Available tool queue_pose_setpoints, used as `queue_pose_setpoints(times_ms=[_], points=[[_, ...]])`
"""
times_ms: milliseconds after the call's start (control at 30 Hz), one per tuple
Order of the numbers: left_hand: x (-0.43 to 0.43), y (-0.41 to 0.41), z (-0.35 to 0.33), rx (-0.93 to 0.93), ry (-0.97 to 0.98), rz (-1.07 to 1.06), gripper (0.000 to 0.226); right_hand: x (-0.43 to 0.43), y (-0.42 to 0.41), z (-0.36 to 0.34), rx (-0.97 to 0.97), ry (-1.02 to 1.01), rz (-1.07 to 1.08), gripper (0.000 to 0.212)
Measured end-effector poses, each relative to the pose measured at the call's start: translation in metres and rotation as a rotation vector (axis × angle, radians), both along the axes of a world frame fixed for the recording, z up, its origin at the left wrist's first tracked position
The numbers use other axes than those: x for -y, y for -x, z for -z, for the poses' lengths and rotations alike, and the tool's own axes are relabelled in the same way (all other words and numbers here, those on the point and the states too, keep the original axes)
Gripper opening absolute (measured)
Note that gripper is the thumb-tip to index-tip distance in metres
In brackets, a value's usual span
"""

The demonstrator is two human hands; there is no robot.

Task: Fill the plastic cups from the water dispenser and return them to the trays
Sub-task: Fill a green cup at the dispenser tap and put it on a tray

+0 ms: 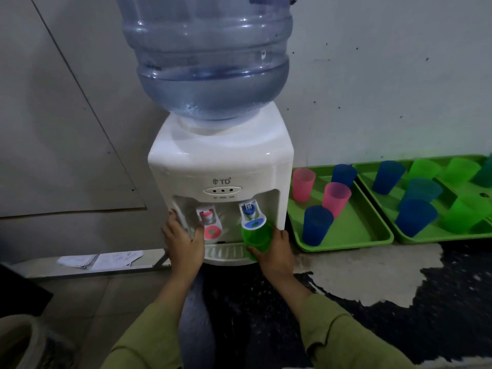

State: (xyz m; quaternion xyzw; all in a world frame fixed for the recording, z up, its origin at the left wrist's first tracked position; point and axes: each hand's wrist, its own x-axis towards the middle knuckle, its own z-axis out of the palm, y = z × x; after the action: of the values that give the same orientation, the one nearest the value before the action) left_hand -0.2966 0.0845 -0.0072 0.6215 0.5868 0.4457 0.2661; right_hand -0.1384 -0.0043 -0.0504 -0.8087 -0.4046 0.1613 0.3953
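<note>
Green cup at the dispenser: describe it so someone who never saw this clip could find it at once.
Start at the white water dispenser carrying the big bottle. Under its blue tap, the right hand grips a green cup. It is the only cup in a hand; every other green one sits on the far tray.
</note>
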Motion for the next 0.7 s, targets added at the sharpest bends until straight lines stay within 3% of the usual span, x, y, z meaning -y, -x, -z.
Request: queue_pose_setpoints(times_ms=[700], points=[[0.0028, 0.0024, -0.0046, 0.011, 0.059, 0.042, 0.072, -0.0028, 0.0019, 0.0014, 0.045, 0.007, -0.002, 0.075]])
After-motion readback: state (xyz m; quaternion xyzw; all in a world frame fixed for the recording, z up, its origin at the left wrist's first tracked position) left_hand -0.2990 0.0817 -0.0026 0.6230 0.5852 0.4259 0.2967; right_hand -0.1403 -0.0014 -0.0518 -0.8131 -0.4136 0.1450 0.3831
